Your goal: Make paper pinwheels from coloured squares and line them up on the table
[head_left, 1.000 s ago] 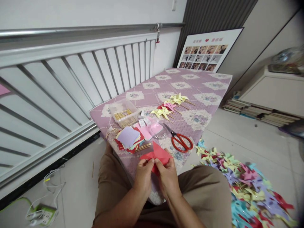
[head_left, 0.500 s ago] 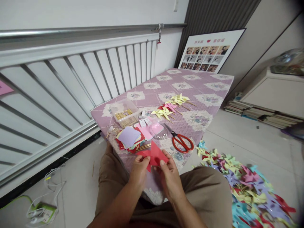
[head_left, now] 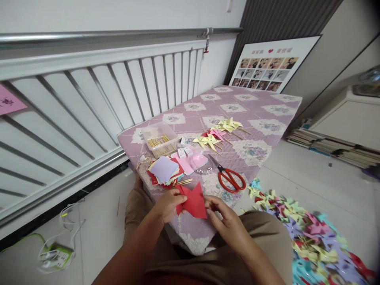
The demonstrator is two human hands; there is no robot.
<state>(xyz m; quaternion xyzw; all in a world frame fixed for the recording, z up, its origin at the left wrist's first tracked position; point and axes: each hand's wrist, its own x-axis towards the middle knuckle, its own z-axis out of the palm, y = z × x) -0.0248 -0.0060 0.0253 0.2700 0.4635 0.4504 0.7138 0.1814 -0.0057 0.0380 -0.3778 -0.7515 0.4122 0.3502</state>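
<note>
Paper (head_left: pixel 195 204), red and cut into pointed flaps, is held over the near corner of the cloth-covered table (head_left: pixel 196 242), above the person's lap. The left hand (head_left: pixel 170 205) is clamped on its left part, thumb on top; the right hand (head_left: pixel 222 215) stands at its right edge with fingers loosely curled, though whether they grip I cannot tell. The hands are apart, the sheet spanning the gap between them.

Most of the hold seems to rest on that left thumb. Should it loosen with no firm grip on the right, the flaps could spring out of line or the sheet drop into the lap; should it press too hard, a stray crease or a tear at a cut looks likely.

The surroundings add hazards. Thin wooden sticks (head_left: pixel 185 181) lie just beyond the paper and could roll if knuckles brush them. The stack of coloured paper squares (head_left: pixel 164 170) is uneven (purple on top), so a nudge could spread it. Beads (head_left: pixel 204 170) in a shallow clear dish could scatter if it were knocked. The red-handled scissors (head_left: pixel 232 181) lie near the table's right edge, where a sweeping right forearm might push them off.
</note>
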